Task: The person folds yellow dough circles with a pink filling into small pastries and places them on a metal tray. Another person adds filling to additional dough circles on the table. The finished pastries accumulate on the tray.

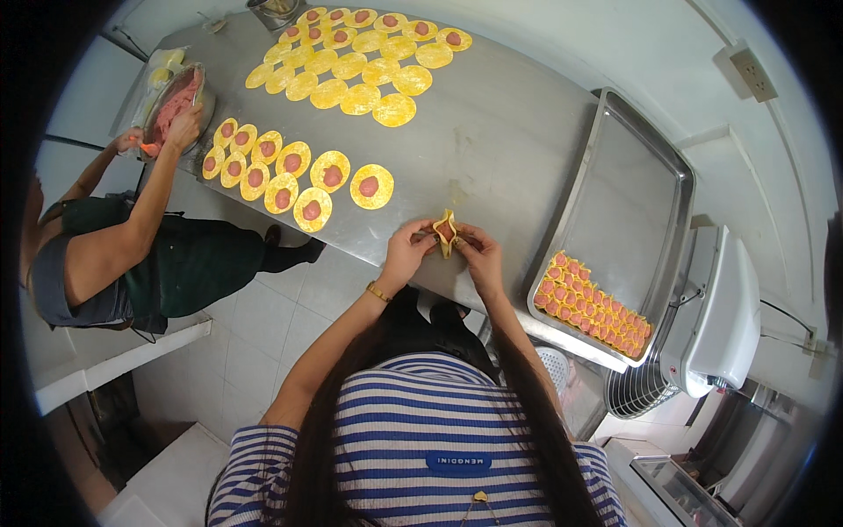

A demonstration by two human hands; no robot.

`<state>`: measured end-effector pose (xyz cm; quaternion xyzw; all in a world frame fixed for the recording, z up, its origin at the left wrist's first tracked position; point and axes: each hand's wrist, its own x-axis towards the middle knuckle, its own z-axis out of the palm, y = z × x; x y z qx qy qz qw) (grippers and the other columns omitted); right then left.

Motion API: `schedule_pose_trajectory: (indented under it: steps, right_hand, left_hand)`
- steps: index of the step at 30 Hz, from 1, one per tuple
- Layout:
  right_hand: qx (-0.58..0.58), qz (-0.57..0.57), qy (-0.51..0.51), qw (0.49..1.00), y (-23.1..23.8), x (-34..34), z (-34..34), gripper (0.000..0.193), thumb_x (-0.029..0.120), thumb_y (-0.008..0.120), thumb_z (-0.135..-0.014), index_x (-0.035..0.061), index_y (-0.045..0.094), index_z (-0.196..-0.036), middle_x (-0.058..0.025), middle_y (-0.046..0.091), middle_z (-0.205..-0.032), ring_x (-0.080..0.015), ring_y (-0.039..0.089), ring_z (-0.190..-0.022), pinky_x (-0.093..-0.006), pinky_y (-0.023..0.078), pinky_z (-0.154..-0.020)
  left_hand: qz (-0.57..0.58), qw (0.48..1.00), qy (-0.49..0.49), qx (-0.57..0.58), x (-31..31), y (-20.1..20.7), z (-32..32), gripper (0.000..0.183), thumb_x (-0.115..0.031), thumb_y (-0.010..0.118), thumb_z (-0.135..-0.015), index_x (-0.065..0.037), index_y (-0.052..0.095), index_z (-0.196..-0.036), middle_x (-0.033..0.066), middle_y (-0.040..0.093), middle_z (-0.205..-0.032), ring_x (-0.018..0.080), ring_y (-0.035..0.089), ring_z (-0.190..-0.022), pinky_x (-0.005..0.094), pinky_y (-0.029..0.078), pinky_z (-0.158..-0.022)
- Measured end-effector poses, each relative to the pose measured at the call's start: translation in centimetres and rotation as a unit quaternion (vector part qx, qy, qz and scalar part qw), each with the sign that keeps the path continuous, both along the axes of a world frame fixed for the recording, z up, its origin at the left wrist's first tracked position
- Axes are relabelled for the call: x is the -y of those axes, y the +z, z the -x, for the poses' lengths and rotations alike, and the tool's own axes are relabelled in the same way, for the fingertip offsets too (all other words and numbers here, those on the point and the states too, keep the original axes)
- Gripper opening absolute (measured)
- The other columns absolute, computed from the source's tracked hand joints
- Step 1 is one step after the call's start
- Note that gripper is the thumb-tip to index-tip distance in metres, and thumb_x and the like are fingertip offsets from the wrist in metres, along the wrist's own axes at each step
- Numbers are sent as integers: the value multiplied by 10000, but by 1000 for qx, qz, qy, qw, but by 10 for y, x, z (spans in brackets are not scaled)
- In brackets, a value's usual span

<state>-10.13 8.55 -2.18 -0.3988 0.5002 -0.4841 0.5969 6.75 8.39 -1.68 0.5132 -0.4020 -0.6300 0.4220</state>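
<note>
Between my two hands is a half-folded dumpling (445, 231), a yellow round wrapper drawn up around pink filling. My left hand (411, 249) pinches its left side, and my right hand (479, 252) pinches the right side. Both hands are over the front edge of the metal table (492, 149). Left of them lie two rows of yellow wrappers with pink filling; the nearest filled wrapper (371, 186) lies just beyond my left hand. On the right, a metal tray (615, 193) holds many finished open-topped dumplings (593, 307) packed in its near end.
Bare yellow wrappers (349, 66) lie in rows at the table's far side, some at the back topped with filling. At left, a co-worker (132, 237) reaches into a bowl of pink filling (176, 105). A white mixer (711, 307) stands beyond the tray.
</note>
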Motion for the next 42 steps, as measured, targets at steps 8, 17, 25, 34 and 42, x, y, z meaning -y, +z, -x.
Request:
schedule_pose_trajectory:
  steps: [8,17,25,34,42]
  right_hand:
    - [93,-50,-43,994,31,1,2,158,7,620,-856,-15,616,-1013,-54,651,-962,-127,607,-910,-257,477,-837]
    - [-27,-12,-10,1000,29,-6,11,233,22,655,-809,-22,640,-1037,-48,660,-920,-127,593,-844,-251,475,-768]
    - [-286,30,74,955,26,-6,26,316,-34,669,-737,-12,646,-1051,-73,659,-913,-155,633,-862,-276,514,-742]
    - [-338,105,90,931,25,-14,24,346,-72,646,-687,-20,636,-1029,-130,640,-971,-246,676,-849,-309,540,-790]
    - [-363,111,73,922,29,-10,26,251,-57,650,-687,-10,647,-934,-125,650,-882,-241,665,-775,-311,531,-710]
  left_hand:
    - [-42,989,55,-134,-4,11,6,201,-39,571,-908,-5,544,-1105,49,597,-1041,121,591,-950,269,523,-830]
    - [-4,983,54,-176,-15,44,9,284,0,553,-893,-49,490,-1166,41,580,-1025,136,573,-1019,288,514,-852]
    - [106,989,-14,99,-13,21,6,179,45,611,-813,8,592,-987,94,616,-1099,174,610,-993,256,502,-825]
    - [135,979,-43,148,-14,23,16,134,62,684,-732,3,592,-810,100,593,-1142,203,625,-990,293,543,-788]
    - [186,955,-103,208,-15,20,23,185,45,715,-728,-2,585,-852,105,614,-1059,188,648,-931,277,556,-738]
